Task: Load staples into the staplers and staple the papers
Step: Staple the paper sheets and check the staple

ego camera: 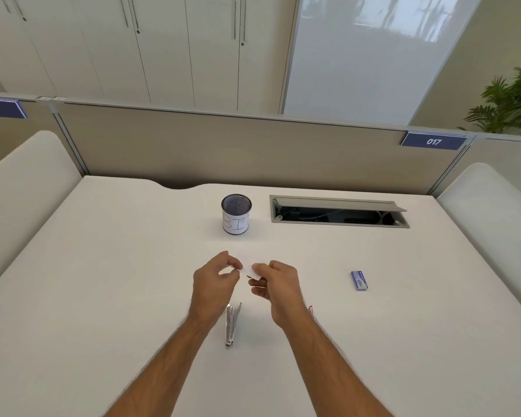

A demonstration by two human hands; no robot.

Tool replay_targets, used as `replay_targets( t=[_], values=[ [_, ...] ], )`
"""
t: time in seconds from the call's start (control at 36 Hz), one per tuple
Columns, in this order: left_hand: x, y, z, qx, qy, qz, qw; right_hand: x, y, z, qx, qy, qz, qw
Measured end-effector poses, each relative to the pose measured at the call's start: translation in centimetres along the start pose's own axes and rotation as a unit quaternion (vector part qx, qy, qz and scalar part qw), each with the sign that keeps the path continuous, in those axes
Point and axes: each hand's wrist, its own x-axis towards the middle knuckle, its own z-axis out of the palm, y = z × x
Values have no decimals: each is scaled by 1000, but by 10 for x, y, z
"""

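Both grips pinch one small white piece (pixel 253 270) between them: the left hand (pixel 215 281) takes its near-left corner with thumb and forefinger, the right hand (pixel 278 285) curls its fingers round the other side. Held up above the counter (pixel 103 266) at mid-height, it looks raised so both sets of fingertips can work on it, perhaps a wrapper or small slip being opened or lined up; too small and pale to tell which.

At 6 o'clock from the hands, a stapler (pixel 231 325) lies on the counter, swung open in a narrow V of silvery metal, hinge towards the person. I judge it was left open that way to receive a strip of staples. Just under the right wrist, at 4 o'clock, a thin red-and-white edge (pixel 311 310) peeks out; what it is cannot be told.

A blue staple box (pixel 359 280) sits well apart at 3 o'clock, within right-hand reach. At 12 o'clock stands a dark mesh cup (pixel 236 214) wrapped in a hand-lettered label, likely for scraps. Beside it, at 1 o'clock, the cable hatch (pixel 339 211) is open.
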Motion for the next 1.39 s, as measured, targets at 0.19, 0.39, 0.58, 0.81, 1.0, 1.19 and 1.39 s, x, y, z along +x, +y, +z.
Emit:
replay_targets(
  t=[0.19,0.39,0.58,0.81,1.0,1.19,1.39],
  values=[
    [-5,8,11,-120,-5,-38,992,-2,-1,-22,-41,-4,-51,998],
    [-9,17,22,-169,-4,-50,984,-2,-3,-35,-21,-3,-39,999],
    [-11,27,32,-178,0,-46,983,-3,-11,-38,11,-24,-69,997],
    [-9,30,32,-177,2,-47,983,6,-17,-41,16,-9,-76,997],
    [-5,28,33,-183,15,-53,982,13,-16,-40,17,-2,-73,997],
    [7,24,32,-222,50,-83,970,20,-18,-41,5,-24,-52,998],
    [27,19,31,-254,60,-106,959,31,-23,-40,-12,-21,-42,999]
  ],
)
